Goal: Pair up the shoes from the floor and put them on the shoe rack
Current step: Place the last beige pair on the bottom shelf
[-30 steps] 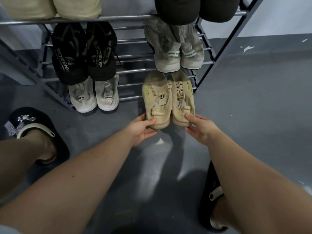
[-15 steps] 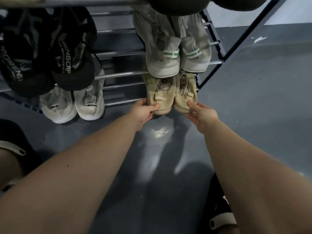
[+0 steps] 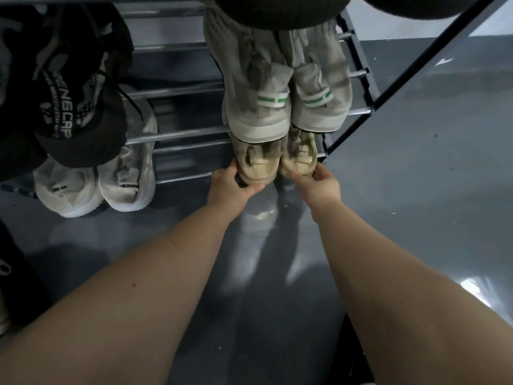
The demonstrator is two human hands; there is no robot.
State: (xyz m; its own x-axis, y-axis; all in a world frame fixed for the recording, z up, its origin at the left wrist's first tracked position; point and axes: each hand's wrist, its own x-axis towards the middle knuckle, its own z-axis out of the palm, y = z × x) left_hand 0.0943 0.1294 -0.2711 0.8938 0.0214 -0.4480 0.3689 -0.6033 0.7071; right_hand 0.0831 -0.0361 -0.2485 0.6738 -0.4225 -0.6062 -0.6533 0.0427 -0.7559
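A pair of beige shoes sits side by side on the lowest tier of the metal shoe rack (image 3: 177,132), heels toward me. My left hand (image 3: 231,186) grips the heel of the left beige shoe (image 3: 256,165), thumb under it. My right hand (image 3: 319,182) pinches the heel of the right beige shoe (image 3: 301,159). Their toes are hidden under a grey pair with green heel tabs (image 3: 286,107) on the tier above.
A white pair (image 3: 97,182) stands on the lowest tier at the left, under black shoes with white lettering (image 3: 69,107). A dark shoe (image 3: 266,9) overhangs from a higher tier. The rack's slanted side bar (image 3: 410,70) borders the grey floor (image 3: 430,176) to the right.
Both hands have pushed the beige pair further back onto the lowest tier, so more of it lies under the grey pair. My view has moved closer to the rack.
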